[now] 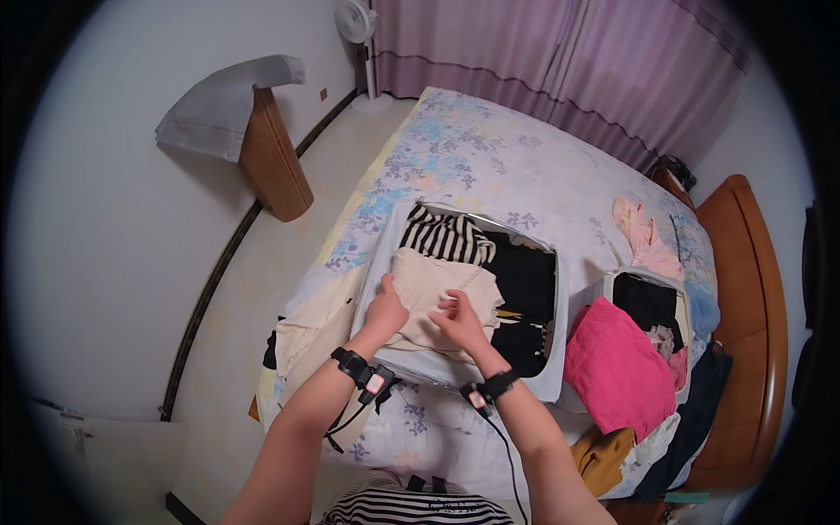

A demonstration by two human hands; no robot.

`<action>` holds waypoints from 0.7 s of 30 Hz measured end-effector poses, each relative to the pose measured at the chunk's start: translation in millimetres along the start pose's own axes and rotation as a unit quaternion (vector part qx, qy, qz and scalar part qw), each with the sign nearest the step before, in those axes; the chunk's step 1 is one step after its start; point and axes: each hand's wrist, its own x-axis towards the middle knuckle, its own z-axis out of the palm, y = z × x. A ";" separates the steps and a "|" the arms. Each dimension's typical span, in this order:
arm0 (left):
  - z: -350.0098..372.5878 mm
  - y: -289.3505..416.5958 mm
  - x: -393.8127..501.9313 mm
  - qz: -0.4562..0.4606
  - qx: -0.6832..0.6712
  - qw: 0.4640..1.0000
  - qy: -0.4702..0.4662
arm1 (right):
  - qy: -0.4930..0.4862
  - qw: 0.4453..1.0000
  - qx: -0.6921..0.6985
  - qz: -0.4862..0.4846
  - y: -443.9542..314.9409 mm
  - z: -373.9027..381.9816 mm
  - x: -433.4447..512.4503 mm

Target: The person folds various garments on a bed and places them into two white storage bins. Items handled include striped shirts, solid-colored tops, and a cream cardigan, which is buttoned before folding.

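Observation:
A pale fabric storage box (554, 384) lies open on the bed before me with clothes inside. My left hand (388, 308) rests on the left edge of a folded cream garment (420, 266), beside the box's left wall. Its fingers are partly hidden, so I cannot tell whether it grips the cloth. Over the middle of the same garment is my right hand (461, 320), fingers curled but apart, nothing visible in them. Behind the cream garment sits a black-and-white striped garment (440, 235). Black clothes (522, 275) fill the right side. Both wrists wear black straps with cabled devices.
On the right, a bright pink cloth (620, 367) drapes over a smaller fabric box (686, 328) holding clothes. Mustard cloth (604, 459), dark trousers (689, 420) and a light pink garment (646, 239) lie around it. Cream clothing (302, 344) lies left. A wooden headboard (745, 328) borders the bed.

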 end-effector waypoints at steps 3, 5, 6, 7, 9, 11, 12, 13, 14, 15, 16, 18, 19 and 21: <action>-5.0 6.8 -19.4 0.043 -0.048 0.998 -0.022 | 0.031 0.994 -0.057 0.091 -26.1 42.2 34.1; -13.9 0.9 -30.6 0.094 -0.061 0.992 -0.063 | 0.047 0.976 -0.163 0.135 -27.3 57.3 50.7; -19.7 -4.5 -34.7 0.107 -0.077 0.985 -0.108 | 0.026 0.966 -0.211 0.151 -24.7 58.9 56.4; -26.0 -10.1 -36.0 0.123 -0.094 0.976 -0.153 | 0.021 0.951 -0.262 0.162 -21.8 57.1 61.4; -36.1 -19.6 -37.6 0.224 0.061 0.965 -0.120 | -0.001 0.959 -0.260 0.110 -16.7 48.9 65.1; -45.1 -25.7 -36.1 0.309 0.305 0.898 -0.077 | -0.014 0.977 -0.197 0.077 -18.7 32.7 69.0; -47.7 -26.1 -33.6 0.344 0.274 0.897 -0.043 | -0.047 0.988 -0.059 0.132 -22.2 24.1 71.8; -50.5 -26.6 -31.2 0.366 0.265 0.892 -0.023 | -0.109 0.981 0.011 0.162 -25.4 11.0 71.1; -52.4 -26.2 -28.0 0.388 0.257 0.885 -0.003 | -0.204 0.971 -0.122 0.032 -29.4 11.3 75.0; -54.1 -26.1 -25.7 0.419 0.241 0.874 0.046 | -0.298 0.909 -0.276 -0.091 -32.0 8.9 76.8; -55.4 -26.4 -23.4 0.411 0.253 0.876 -0.004 | -0.278 0.951 -0.136 0.009 -30.8 13.8 77.6; -57.4 -28.5 -19.7 0.426 0.260 0.866 -0.027 | -0.218 0.948 0.087 0.217 -19.9 39.8 81.5; -58.0 -30.0 -18.1 0.420 0.259 0.869 -0.044 | -0.204 0.955 0.132 0.172 -10.7 60.6 86.2; -59.0 -33.5 -16.3 0.409 0.270 0.867 -0.084 | -0.157 0.960 0.189 0.131 16.0 80.8 91.1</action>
